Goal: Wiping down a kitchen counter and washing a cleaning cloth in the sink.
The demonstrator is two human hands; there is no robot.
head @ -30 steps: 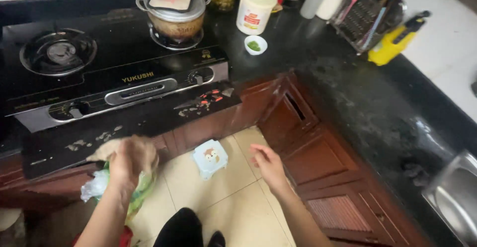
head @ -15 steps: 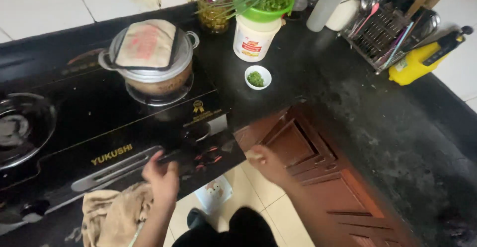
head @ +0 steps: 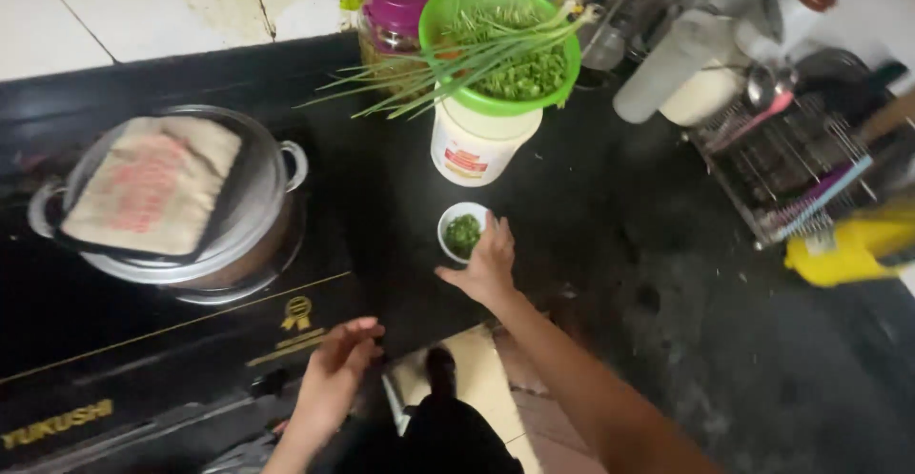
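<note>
Small white bowl of chopped greens sits near the counter edge.
My right hand touches its rim, grasping nothing; left hand released. I judge a nudge could tip it.

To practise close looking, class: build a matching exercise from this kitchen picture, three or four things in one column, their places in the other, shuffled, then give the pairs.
Things:
1. Small dish
2. Green colander
3. Folded cloth
4. Left hand

Places:
A. on the pot lid
B. at the front edge of the stove
C. at the right hand's fingertips
D. on top of the white tub

Pairs: 1-C, 2-D, 3-A, 4-B
</note>
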